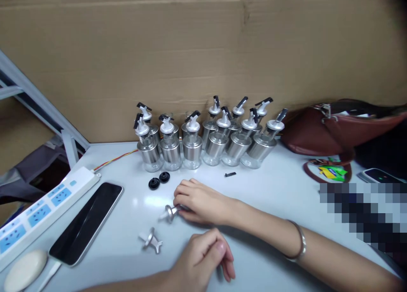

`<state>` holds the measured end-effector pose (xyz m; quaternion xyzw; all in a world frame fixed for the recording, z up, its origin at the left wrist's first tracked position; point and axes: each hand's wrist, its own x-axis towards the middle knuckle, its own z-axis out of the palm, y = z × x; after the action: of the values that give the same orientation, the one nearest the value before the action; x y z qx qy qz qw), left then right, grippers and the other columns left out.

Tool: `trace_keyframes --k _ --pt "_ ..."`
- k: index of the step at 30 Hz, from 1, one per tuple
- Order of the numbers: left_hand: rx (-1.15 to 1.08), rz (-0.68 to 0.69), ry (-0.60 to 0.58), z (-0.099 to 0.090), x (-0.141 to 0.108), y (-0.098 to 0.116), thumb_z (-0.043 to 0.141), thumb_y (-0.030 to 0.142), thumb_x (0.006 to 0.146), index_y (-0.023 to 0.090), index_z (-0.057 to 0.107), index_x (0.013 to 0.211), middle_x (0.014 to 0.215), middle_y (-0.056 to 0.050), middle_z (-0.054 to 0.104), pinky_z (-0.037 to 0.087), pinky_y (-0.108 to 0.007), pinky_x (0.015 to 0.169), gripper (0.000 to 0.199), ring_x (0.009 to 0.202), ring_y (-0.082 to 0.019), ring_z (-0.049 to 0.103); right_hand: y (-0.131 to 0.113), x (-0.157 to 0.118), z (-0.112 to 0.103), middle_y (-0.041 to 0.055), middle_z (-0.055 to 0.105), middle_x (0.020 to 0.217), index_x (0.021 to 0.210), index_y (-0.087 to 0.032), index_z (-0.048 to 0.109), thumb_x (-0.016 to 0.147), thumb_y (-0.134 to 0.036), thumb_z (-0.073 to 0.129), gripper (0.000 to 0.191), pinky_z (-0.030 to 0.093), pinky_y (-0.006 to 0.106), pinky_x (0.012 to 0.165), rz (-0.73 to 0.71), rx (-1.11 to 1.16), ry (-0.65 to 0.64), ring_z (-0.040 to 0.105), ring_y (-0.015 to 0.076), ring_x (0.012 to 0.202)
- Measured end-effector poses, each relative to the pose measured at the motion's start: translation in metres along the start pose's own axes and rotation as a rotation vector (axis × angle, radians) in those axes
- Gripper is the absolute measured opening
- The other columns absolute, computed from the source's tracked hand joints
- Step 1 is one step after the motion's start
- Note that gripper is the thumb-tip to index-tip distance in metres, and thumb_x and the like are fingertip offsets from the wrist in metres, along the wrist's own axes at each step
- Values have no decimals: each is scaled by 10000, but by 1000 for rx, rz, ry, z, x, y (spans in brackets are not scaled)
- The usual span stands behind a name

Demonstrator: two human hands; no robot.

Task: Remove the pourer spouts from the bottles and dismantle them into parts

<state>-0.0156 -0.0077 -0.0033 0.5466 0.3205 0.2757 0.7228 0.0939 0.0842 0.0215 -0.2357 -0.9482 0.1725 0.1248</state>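
My right hand [200,202] rests on the table with its fingers curled over one end of a silver pourer spout [171,213]. Much of that spout's near end is hidden under the fingers. Closer to me, my left hand [206,258] is loosely closed, thumb against the curled index finger, and nothing shows in it. A second silver pourer spout [151,240] lies loose to the left of that hand. Beyond my right hand are two black round caps [159,180] and a small black lever [230,174].
Several glass oil bottles [192,150] with steel bands and pourer tops stand in rows against the cardboard [190,50]. At left lie a power strip [47,211], a phone [87,222] and a white oval object [26,270]. A brown bag [318,129] sits at right.
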Motion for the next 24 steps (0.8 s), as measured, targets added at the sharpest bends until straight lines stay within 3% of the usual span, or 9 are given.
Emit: trace_keyframes --k 3,5,7,9,12,14,18,21,24 --pt "-106 -14 42 0 2 -5 463 645 847 171 465 816 675 -20 571 418 -281 616 475 570 -128 538 0 -13 -14 74 650 895 948 -130 626 840 -165 575 124 442 315 788 65 256 104 559 180 844" --pt "-221 11 138 -1 6 -7 544 611 824 190 428 884 808 -18 574 412 -284 630 441 597 -119 564 4 -29 -25 57 648 888 961 -155 613 871 -214 544 128 452 300 757 184 469 214 577 161 807" --pt "-339 25 253 -4 9 -5 620 536 810 222 394 956 976 -31 551 421 -295 665 413 696 -132 604 10 -49 -35 34 636 852 944 -178 602 884 -295 545 143 441 285 703 324 636 326 572 149 759" --pt "-431 -4 290 -8 12 1 677 461 789 264 361 1080 1114 -55 517 435 -318 713 473 814 -164 623 17 -69 -42 1 581 759 922 -179 584 886 -365 549 192 401 263 631 436 745 369 524 128 674" --pt "-485 -64 167 -13 14 10 756 412 722 319 273 1281 1262 -106 462 447 -352 771 744 903 -199 629 23 -92 -46 -38 474 666 867 -172 554 888 -477 526 307 338 243 566 505 866 256 423 101 587" --pt "-462 -79 99 -15 14 12 771 401 710 339 269 1335 1302 -119 439 459 -355 778 805 926 -208 629 23 -99 -47 -48 444 642 842 -169 540 880 -545 509 380 313 237 544 517 925 137 389 94 569" --pt "-246 -8 139 -20 15 7 729 333 772 341 450 1287 1250 -75 501 480 -340 814 586 975 -198 607 16 -99 -44 -56 409 612 789 -163 527 862 -598 507 441 281 228 512 521 977 13 350 86 552" --pt "-75 57 184 -25 17 6 699 274 799 266 618 1113 1142 -51 589 458 -332 913 324 1039 -196 571 12 -95 -40 -57 390 609 752 -161 520 866 -602 492 457 272 226 506 528 986 -1 335 82 548" --pt "-30 68 201 -27 19 9 695 248 793 231 645 992 1026 -32 629 462 -313 908 205 985 -179 587 9 -92 -36 -57 379 606 732 -161 522 863 -599 493 459 269 227 513 519 957 18 328 83 551"
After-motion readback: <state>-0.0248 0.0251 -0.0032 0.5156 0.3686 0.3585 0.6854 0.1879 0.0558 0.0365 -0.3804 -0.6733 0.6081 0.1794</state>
